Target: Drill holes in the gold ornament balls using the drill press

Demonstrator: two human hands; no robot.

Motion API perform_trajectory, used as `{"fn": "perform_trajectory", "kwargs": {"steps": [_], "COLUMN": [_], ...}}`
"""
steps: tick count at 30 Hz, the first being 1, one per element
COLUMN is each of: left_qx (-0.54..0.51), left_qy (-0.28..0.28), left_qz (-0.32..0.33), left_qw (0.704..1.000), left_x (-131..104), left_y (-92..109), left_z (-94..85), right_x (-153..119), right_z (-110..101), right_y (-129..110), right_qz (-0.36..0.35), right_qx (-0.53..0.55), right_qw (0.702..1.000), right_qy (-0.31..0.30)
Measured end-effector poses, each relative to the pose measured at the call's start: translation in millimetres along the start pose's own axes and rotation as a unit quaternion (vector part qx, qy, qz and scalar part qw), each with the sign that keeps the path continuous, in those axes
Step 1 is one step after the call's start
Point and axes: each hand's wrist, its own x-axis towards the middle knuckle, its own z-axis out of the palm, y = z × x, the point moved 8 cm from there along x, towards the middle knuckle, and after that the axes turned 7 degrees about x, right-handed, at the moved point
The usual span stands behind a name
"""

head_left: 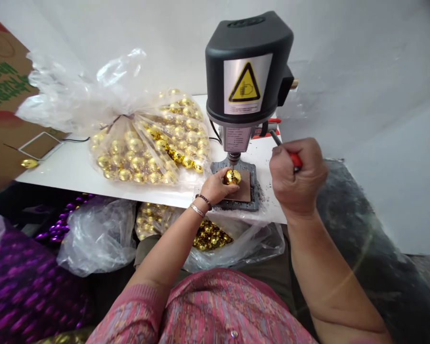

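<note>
A shiny gold ball (232, 177) rests on a brown board (244, 191) over the grey base (253, 168) of a small bench drill press (215, 76). My left hand (216, 187) is closed around the ball from the left, thumb and fingers on its sides. Directly above, the drill chuck (233, 157) points down with its bit at the top of the ball; whether the bit has entered it I cannot tell. My right hand (299, 174) is wrapped round the red-gripped feed lever (295, 161) on the press's right side.
A tied clear bag of gold balls (129, 157) stands on the white table (71, 179), left of the press. Another open bag of gold balls (211, 234) lies at my lap. Purple balls (28, 286) fill a bag at lower left, near a cardboard box (3, 95). Dark shavings surround the base.
</note>
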Motion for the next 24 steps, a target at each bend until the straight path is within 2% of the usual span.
{"fn": "perform_trajectory", "kwargs": {"steps": [5,12,24], "left_qx": [0.017,0.026,0.034], "left_qy": [0.002,0.009,0.005], "left_qz": [0.004,0.018,0.005], "left_qw": [1.0,0.999,0.999], "left_x": [-4,-8,-9], "left_y": [4,11,8], "left_z": [-1.8,-5.4,-4.1], "right_x": [-15,-29,-46], "right_z": [1,1,14], "right_y": [6,19,39], "right_qz": [-0.023,0.019,0.014], "right_qx": [-0.009,-0.012,0.042], "right_qw": [1.0,0.999,0.999], "right_qy": [0.007,0.037,0.021]}}
